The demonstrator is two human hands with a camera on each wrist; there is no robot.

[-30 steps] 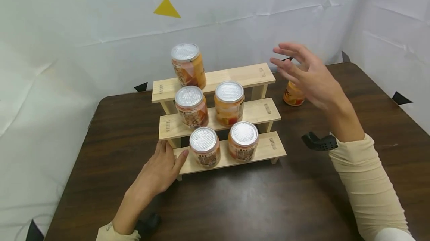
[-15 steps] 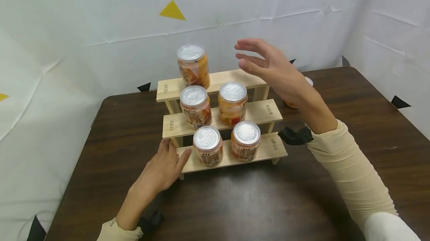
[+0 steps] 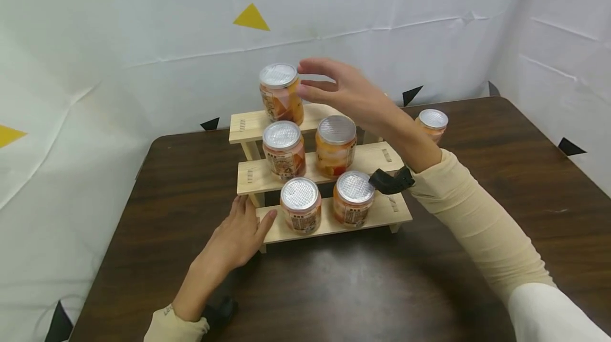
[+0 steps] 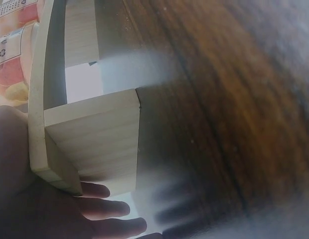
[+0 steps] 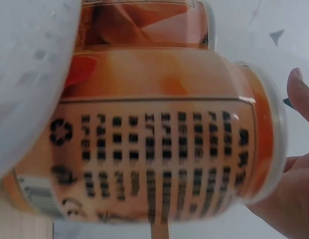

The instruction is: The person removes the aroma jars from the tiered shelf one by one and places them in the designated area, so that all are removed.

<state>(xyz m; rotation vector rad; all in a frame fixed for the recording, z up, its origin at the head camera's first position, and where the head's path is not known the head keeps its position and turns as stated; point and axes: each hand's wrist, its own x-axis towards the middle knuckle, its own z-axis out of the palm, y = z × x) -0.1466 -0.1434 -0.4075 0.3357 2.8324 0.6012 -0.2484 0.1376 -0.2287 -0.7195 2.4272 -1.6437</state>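
A three-step wooden stand [image 3: 245, 177] carries several silver-lidded jars of fruit. My left hand [image 3: 234, 236] holds the left end of its lowest step, thumb over the board; in the left wrist view the fingers [image 4: 109, 209] reach past the board's end beside the leg. One fruit jar [image 3: 282, 99] stands upright on the top step. My right hand [image 3: 346, 87] is above that step, fingers spread and bent, tips beside this jar; whether they touch it I cannot tell. In the right wrist view a labelled jar [image 5: 164, 149] hides much of the hand.
Two jars stand on the middle step, left [image 3: 285, 156] and right [image 3: 335, 151], and two on the lowest, left [image 3: 302, 212] and right [image 3: 353, 204]. Another jar [image 3: 433, 119] stands on the dark wood table [image 3: 487, 167] behind my right forearm. White sheeting [image 3: 191, 24] encloses the back.
My right hand has travelled left, from in front of the separate jar on the right to beside the jar on the top step. My left hand keeps its place on the stand.
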